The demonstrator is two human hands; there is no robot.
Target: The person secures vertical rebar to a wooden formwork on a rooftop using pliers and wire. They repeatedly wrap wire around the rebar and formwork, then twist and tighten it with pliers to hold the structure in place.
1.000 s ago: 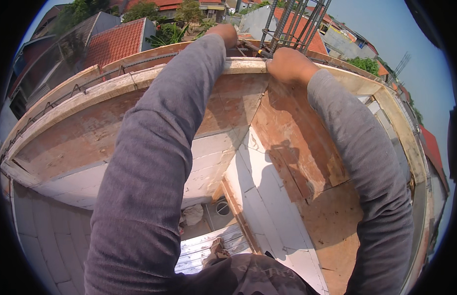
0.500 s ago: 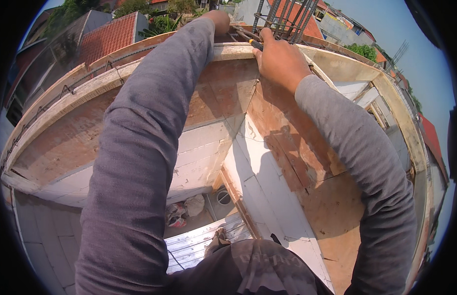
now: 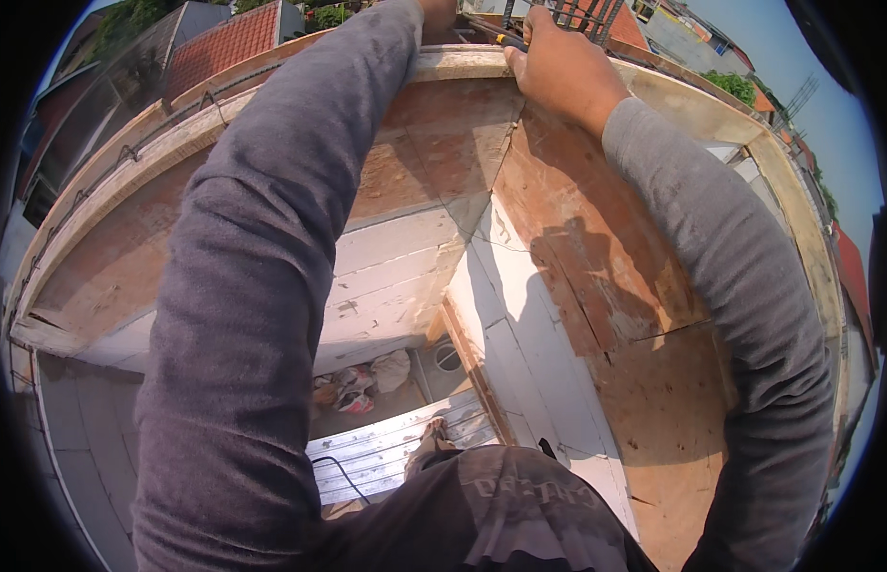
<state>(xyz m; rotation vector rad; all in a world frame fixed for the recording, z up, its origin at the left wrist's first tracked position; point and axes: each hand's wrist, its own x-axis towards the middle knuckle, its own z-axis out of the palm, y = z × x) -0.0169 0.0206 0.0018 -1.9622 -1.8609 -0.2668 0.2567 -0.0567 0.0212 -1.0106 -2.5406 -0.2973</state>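
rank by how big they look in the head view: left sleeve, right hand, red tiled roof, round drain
1. left sleeve, by far the largest, though it is nearest the camera
2. red tiled roof
3. right hand, close to the roof in apparent size, so that order is unsure
4. round drain, smallest

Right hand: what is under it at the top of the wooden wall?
The right hand rests on the wall's top edge, beside steel bars. A yellow-handled tool pokes out by the fingers. The palm hides whatever lies beneath.
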